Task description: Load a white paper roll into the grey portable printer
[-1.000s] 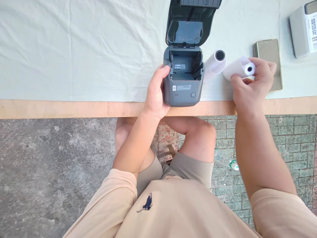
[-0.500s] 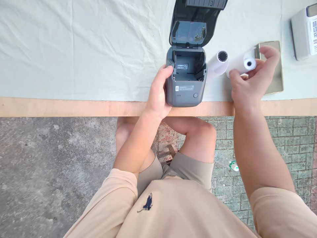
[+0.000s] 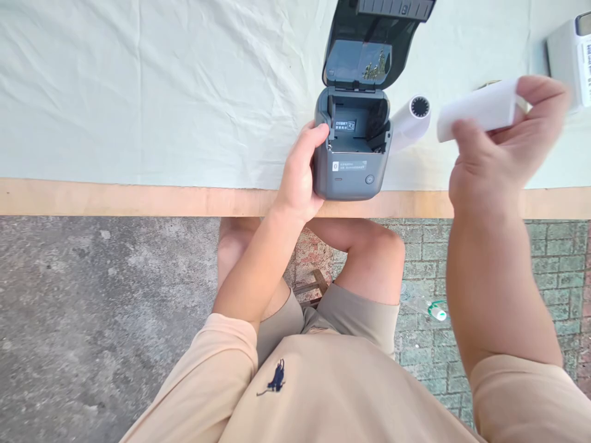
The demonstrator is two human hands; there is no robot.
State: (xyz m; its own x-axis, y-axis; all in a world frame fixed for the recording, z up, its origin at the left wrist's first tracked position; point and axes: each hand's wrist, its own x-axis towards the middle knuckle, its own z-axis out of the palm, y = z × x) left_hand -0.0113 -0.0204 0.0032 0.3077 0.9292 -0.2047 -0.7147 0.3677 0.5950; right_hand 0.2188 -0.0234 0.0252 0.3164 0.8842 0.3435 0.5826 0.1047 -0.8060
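A dark grey label printer [image 3: 353,166] stands at the table's near edge with its lid [image 3: 373,49] raised and its paper bay showing no roll inside. My left hand [image 3: 302,166] grips the printer's left side, thumb on the rim of the bay. To the right, my right hand [image 3: 498,147] holds a white paper roll [image 3: 480,107] lengthwise between thumb and fingers, lifted off the cloth. Between the printer and that hand lies a second white paper roll [image 3: 409,126], its dark toothed core facing up and toward me.
A pale cloth [image 3: 207,98] covers the table, whose wooden edge [image 3: 138,200] runs across the front. A white box-shaped device [image 3: 566,61] stands at the far right. On the brick floor below lies a clear plastic bottle [image 3: 418,298].
My right hand has picked the paper roll up from the cloth, moving it right and turning it so its core no longer shows. The left hand still holds the printer.
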